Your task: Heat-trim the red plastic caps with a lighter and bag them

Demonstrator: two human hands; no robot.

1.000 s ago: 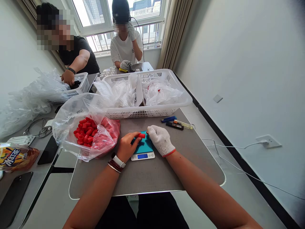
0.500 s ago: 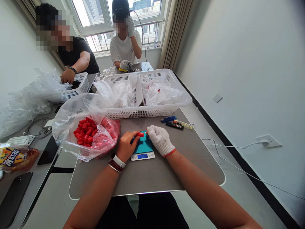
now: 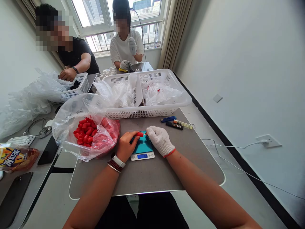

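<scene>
My left hand (image 3: 126, 143), bare with a watch and beads at the wrist, pinches a small red plastic cap (image 3: 140, 134) between thumb and fingers. The cap lies sideways over the teal platform of a small digital scale (image 3: 145, 148), whose display is lit. On the scale's right side, my right hand (image 3: 160, 138) in a white knit glove has its fingers closed close to the cap's right end. Whatever it pinches is too small to make out. Left of my hands, a clear plastic bag (image 3: 69, 140) stands open with many red caps (image 3: 86, 131) inside.
A white plastic basket (image 3: 143, 112) with plastic bags stands behind the scale. Blue and black marker-like items (image 3: 174, 125) lie at right. Two people sit across, near a second basket (image 3: 83, 83). Phones, a power strip (image 3: 21, 140) and a food packet (image 3: 17, 157) are at left.
My hands, the cap and the scale stay almost still. Across the table, one person's gloved hand has come down from the head, and the other person's hand has shifted slightly left and up.
</scene>
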